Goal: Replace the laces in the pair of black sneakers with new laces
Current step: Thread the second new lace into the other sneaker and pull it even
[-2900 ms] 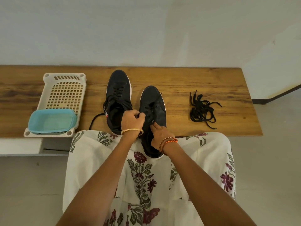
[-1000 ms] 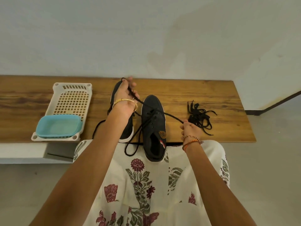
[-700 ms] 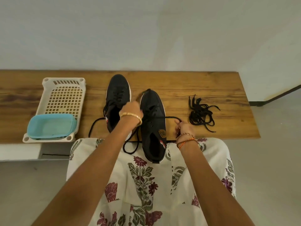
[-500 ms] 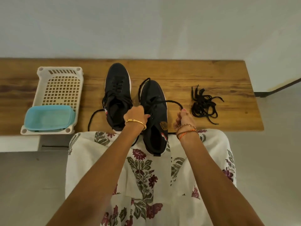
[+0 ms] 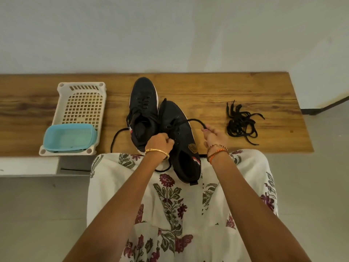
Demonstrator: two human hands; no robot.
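Two black sneakers stand side by side on the wooden bench (image 5: 264,87). The left sneaker (image 5: 143,103) is laced, with a loose lace end trailing off to its left. The right sneaker (image 5: 181,133) has its heel on my lap. My left hand (image 5: 160,141) pinches its black lace (image 5: 192,121) at the eyelets on the left side. My right hand (image 5: 213,135) holds the other end of that lace, which arcs up from the eyelets to my fingers. A bundle of black laces (image 5: 240,122) lies on the bench to the right.
A white plastic basket (image 5: 83,103) sits at the left of the bench, with a light blue tub (image 5: 69,137) in its near end. A white wall stands behind the bench. My lap is covered by a floral white cloth (image 5: 170,205).
My left hand came down from a high pull above the sneakers to the right sneaker's eyelets. My right hand stayed to the right of the sneaker, still holding the lace end.
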